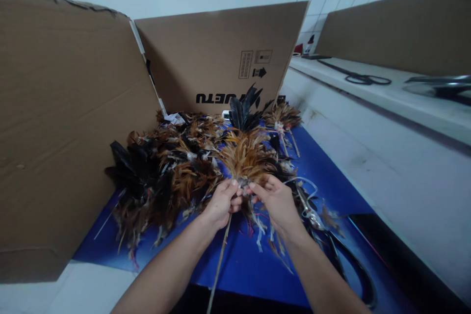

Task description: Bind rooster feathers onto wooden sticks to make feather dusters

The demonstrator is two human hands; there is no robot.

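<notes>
Brown cardboard sheets standing upright along the left and far edges of the bench, walling the work in; on the far sheet, black lettering upside down and partly hidden by feathers, "UETU" legible, plus small handling symbols and an arrow printed higher up. Blue mat spread across the bench top, running to its right edge against a white tiled ledge. On that ledge, black-handled scissors, well apart from the hands. Heaped over the far and left part of the mat, a pile of brown, ginger and black feathers, many tied in small bunches on thin sticks. Near the right edge of the mat, a second pair of dark scissors, beside a tangle of white cord. At the middle of the mat, in front of the pile, a ginger feather bunch fanned upward, its thin stick trailing toward the near edge. Left hand curled closed around the base of the bunch; right hand with fingertips pinched at the same base, touching the left, possibly on a thread, too small to tell.
</notes>
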